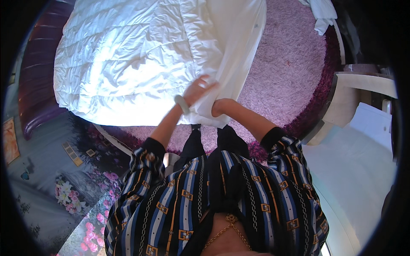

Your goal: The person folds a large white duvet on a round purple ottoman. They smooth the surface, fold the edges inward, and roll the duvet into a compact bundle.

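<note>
A white quilted duvet point(128, 57) lies spread and wrinkled before me, with a smooth white cloth point(240, 38) along its right side. My left hand point(200, 89), with a pale bangle on the wrist, is slightly blurred above the duvet's near right part; its fingers are partly curled and spread, with nothing seen between them. My right hand point(219, 107) is bent down at the near right corner against the white cloth. The cloth hides its fingers, so its grip cannot be made out.
A pink shaggy rug point(285, 64) with a dark magenta border lies at the right and under my feet. A purple padded headboard point(41, 70) stands at the left. Light curved furniture point(333, 99) is at the right, and a flower-patterned wall point(64, 198) at the lower left.
</note>
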The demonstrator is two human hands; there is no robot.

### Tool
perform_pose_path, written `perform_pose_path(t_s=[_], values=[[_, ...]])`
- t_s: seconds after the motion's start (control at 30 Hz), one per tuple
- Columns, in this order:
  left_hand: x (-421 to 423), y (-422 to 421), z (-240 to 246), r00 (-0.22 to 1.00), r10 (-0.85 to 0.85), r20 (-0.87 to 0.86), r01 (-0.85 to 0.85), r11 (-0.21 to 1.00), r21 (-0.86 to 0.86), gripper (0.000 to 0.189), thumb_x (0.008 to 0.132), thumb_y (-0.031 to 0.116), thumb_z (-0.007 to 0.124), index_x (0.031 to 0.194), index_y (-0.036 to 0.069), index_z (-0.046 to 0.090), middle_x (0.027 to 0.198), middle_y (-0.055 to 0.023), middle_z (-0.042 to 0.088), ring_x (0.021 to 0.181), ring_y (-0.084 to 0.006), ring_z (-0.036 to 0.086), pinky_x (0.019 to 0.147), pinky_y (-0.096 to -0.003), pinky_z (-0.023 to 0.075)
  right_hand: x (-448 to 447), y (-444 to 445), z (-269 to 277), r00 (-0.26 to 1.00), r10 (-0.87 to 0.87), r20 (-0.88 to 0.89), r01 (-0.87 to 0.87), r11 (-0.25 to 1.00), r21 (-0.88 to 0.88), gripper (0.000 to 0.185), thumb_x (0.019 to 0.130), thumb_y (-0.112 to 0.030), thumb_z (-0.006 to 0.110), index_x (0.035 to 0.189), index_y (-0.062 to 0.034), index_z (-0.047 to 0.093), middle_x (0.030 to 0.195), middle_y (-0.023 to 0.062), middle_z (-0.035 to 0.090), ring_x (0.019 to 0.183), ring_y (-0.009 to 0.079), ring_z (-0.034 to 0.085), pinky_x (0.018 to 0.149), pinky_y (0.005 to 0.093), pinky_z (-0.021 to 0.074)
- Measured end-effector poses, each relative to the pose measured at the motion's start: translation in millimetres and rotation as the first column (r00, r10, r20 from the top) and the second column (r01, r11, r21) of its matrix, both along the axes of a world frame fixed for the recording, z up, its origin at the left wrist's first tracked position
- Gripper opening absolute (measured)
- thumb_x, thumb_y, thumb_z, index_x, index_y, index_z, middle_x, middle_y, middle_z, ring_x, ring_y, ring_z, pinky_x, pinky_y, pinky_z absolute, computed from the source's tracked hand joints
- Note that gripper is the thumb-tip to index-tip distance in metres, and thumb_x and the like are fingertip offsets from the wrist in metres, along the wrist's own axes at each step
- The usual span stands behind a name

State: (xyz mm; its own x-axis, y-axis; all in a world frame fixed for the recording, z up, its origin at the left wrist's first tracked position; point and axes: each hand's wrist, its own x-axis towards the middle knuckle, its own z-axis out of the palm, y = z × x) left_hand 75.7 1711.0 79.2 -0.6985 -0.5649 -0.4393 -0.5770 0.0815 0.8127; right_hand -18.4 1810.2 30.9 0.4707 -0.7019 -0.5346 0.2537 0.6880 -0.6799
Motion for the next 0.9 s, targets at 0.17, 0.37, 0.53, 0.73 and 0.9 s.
perform_pose_path(t_s=[0.17, 0.37, 0.53, 0.73, 0.9], values=[[-1, 31, -9, 0.958, -0.255, 0.132, 0.284, 0.914, -0.291, 0.027, 0.075, 0.022, 0.059, 0.095, 0.004, 0.058, 0.086, -0.0166, 0.058, 0.073, -0.0335, 0.057, 0.062, -0.0413, 0.0453, -6, 39, -8, 0.986, -0.164, 0.015, 0.161, 0.979, 0.127, 0.058, 0.076, -0.024, 0.066, 0.126, -0.0039, 0.044, 0.126, 0.0118, 0.047, 0.117, 0.0226, 0.045, 0.095, 0.0363, 0.0379], [-39, 110, 36, 0.776, -0.445, -0.448, 0.260, 0.872, -0.415, 0.018, 0.078, 0.013, 0.057, 0.092, 0.002, 0.059, 0.081, -0.0171, 0.057, 0.071, -0.0310, 0.057, 0.065, -0.0398, 0.0449, -36, 99, 7, 0.954, -0.284, -0.095, 0.298, 0.933, 0.202, 0.060, 0.076, -0.025, 0.067, 0.126, -0.0044, 0.043, 0.127, 0.0119, 0.047, 0.117, 0.0228, 0.044, 0.096, 0.0364, 0.0371], [-46, 101, 17, 0.656, -0.433, -0.619, 0.186, 0.887, -0.423, 0.022, 0.078, 0.019, 0.062, 0.093, 0.003, 0.060, 0.082, -0.0114, 0.057, 0.070, -0.0243, 0.058, 0.065, -0.0357, 0.0464, -44, 118, 14, 0.953, -0.249, -0.171, 0.279, 0.942, 0.185, 0.061, 0.075, -0.026, 0.067, 0.127, -0.0048, 0.042, 0.128, 0.0121, 0.046, 0.118, 0.0230, 0.043, 0.097, 0.0365, 0.0365], [18, 41, -64, 0.940, -0.162, 0.300, 0.219, 0.961, -0.167, 0.087, 0.056, 0.048, 0.075, 0.125, 0.006, 0.041, 0.119, -0.0189, 0.041, 0.111, -0.0374, 0.040, 0.094, -0.0435, 0.0344, -52, 122, 33, 0.951, -0.179, -0.251, 0.216, 0.968, 0.125, 0.062, 0.075, -0.027, 0.067, 0.128, -0.0053, 0.042, 0.128, 0.0123, 0.045, 0.119, 0.0232, 0.043, 0.097, 0.0366, 0.0357], [28, 43, -81, 0.899, -0.283, 0.334, 0.295, 0.955, 0.014, 0.092, 0.055, 0.039, 0.076, 0.132, 0.011, 0.033, 0.128, -0.0205, 0.035, 0.122, -0.0395, 0.030, 0.100, -0.0458, 0.0290, -62, 120, 52, 0.943, -0.109, -0.314, 0.134, 0.989, 0.059, 0.064, 0.075, -0.027, 0.068, 0.128, -0.0058, 0.041, 0.129, 0.0125, 0.044, 0.120, 0.0233, 0.042, 0.098, 0.0367, 0.0351]])
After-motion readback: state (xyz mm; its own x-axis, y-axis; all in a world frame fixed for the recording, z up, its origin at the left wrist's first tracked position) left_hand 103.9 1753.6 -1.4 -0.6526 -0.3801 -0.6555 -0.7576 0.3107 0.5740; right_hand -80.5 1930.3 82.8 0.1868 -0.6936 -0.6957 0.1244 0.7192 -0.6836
